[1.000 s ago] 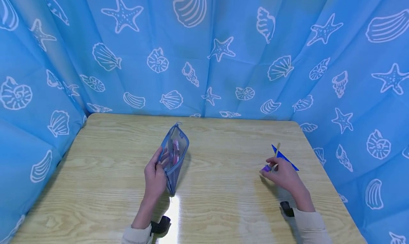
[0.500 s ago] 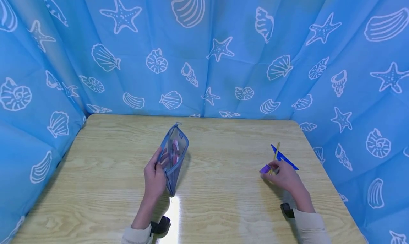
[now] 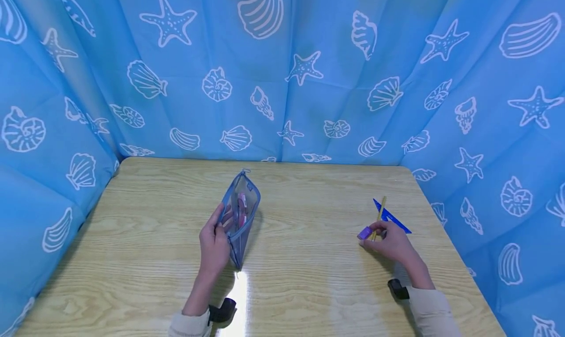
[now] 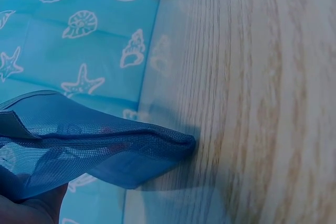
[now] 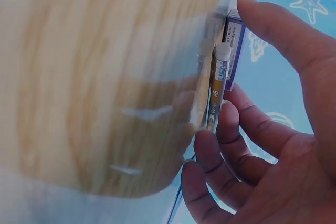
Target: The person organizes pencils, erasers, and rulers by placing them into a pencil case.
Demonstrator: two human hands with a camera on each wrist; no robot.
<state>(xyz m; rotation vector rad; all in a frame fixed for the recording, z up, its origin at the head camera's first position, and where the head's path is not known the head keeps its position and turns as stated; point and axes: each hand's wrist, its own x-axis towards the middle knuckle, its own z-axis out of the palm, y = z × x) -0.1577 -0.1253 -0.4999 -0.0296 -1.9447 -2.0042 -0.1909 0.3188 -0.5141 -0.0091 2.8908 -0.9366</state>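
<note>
My left hand (image 3: 215, 244) grips the near-left side of a blue mesh pencil pouch (image 3: 249, 214), thumb outside and fingers inside its unzipped mouth. Pinkish items (image 3: 242, 209) show inside. The left wrist view shows the mesh pouch (image 4: 105, 140) with its lower end at the tabletop. On the right, my right hand (image 3: 394, 242) pinches a small purple sleeved eraser (image 3: 365, 233) between thumb and index finger. Against the eraser (image 5: 234, 40) lies a yellow pencil (image 5: 216, 87), its white rubber end toward the camera. Beyond the hand, a blue triangular ruler (image 3: 399, 223) lies partly under the pencil.
A wood-grain table (image 3: 300, 258) spreads under both hands. Blue curtains (image 3: 265, 72) with white shell and starfish prints hang along its back and sides. Black wrist cameras (image 3: 222, 310) are strapped at both cuffs, and a bright glare lies beside the left one.
My right fingers have shifted slightly, and more of the purple eraser and the pencil shows. The left hand and pouch have stayed in place.
</note>
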